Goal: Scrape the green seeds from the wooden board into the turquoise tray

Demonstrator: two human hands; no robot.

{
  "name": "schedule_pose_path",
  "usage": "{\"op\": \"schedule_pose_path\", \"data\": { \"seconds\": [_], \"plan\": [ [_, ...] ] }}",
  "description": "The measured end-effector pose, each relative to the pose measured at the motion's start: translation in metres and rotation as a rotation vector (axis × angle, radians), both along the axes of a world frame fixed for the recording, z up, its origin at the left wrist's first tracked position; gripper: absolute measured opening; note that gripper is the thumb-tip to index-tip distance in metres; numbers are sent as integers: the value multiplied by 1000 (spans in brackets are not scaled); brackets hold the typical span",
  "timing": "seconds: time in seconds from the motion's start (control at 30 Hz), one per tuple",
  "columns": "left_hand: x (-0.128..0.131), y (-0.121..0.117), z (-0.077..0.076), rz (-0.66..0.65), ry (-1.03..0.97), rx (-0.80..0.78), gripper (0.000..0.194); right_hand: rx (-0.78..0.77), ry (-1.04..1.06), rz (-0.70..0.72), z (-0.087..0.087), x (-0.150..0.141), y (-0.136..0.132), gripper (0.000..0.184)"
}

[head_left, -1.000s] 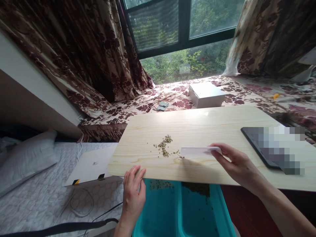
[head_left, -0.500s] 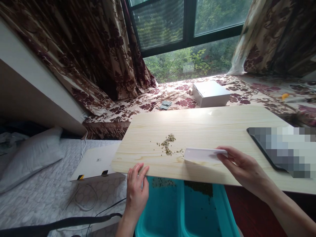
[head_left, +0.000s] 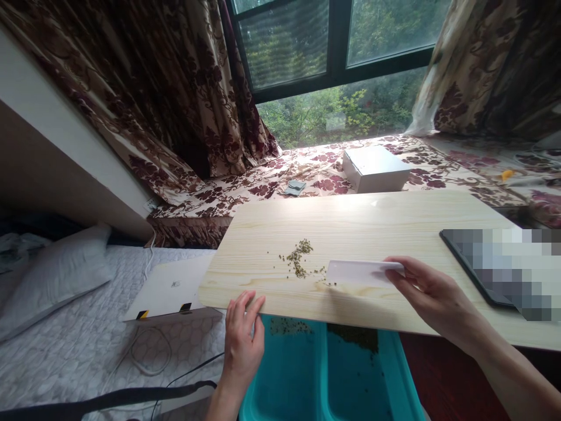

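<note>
My right hand [head_left: 432, 292] grips a white, flat, long piece [head_left: 357, 271] by its right end, thumb and fingers closed on it. Its exact kind is not clear. The piece is low over the pale wooden tabletop [head_left: 377, 228]. Just left of its far end, small greenish-brown grains [head_left: 300, 257] lie in a loose patch, with a few scattered near its tip. My left hand [head_left: 243, 333] rests on the table's front edge, fingers stretched over the top. Below that edge stands a turquoise two-part bin [head_left: 323, 374], partly hidden by the table, with grains in both compartments.
A dark-edged tablet-like object [head_left: 473, 275], its face blurred out, lies on the table's right side. Behind the table, a white box [head_left: 377, 166] and a small grey-blue item [head_left: 294, 187] sit on the flowered window seat. A white case [head_left: 170, 286] is on the bed at left.
The white piece has shifted only slightly, and a few grains now show by its lower left edge. My left hand stays on the table edge. The view has tilted very slightly.
</note>
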State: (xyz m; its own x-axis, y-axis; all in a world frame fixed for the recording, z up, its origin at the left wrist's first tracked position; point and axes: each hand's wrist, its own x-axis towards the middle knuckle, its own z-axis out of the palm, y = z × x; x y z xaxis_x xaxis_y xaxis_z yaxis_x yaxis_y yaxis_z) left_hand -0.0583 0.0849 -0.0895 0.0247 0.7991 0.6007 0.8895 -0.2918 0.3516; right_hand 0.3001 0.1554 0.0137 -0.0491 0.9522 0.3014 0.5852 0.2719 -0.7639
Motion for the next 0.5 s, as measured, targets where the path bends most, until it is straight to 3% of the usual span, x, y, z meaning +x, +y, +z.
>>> {"op": "schedule_pose_path", "data": {
  "seconds": [0.3,0.5],
  "plan": [
    [0,-1,0,2,9,-2,37,1,36,32,4,-13,8,42],
    [1,0,0,6,8,-10,37,-5,57,43,-3,5,2,41]
  ]
}}
